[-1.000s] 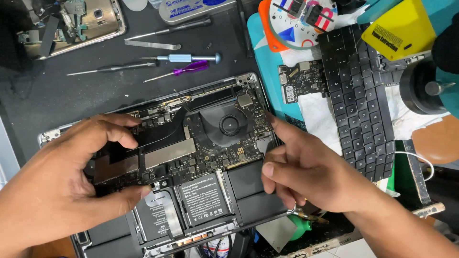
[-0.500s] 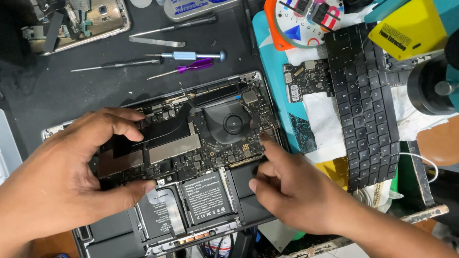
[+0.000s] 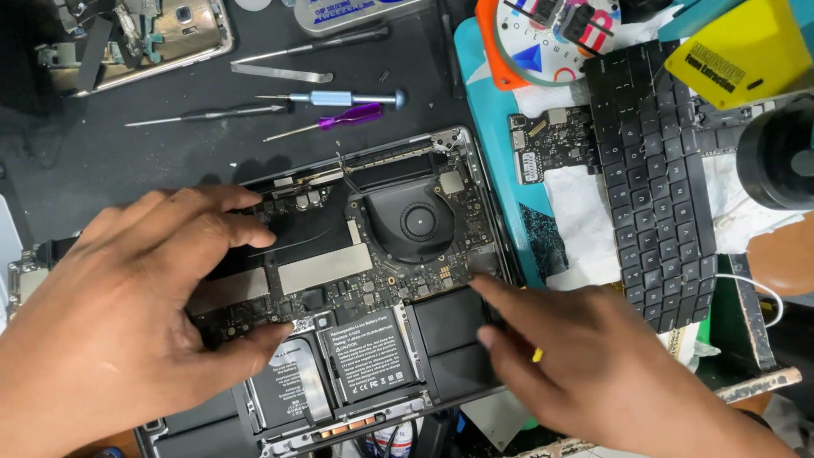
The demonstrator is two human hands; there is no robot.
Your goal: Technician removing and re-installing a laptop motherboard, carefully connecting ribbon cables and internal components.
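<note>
Our left hand (image 3: 110,314) spreads pinching the logic board (image 3: 339,271) inside the opened laptop (image 3: 475,170), right hand (image 3: 593,356) fingertips pressing its right edge.

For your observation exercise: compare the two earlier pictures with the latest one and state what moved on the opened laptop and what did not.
The right hand slid from the laptop's right edge down towards the near right corner, its forefinger now stretched to the right end of the dark green logic board. The left hand kept its spread grip on the board's left end. The open silver laptop shell, round black fan and screwdrivers did not move.
</note>
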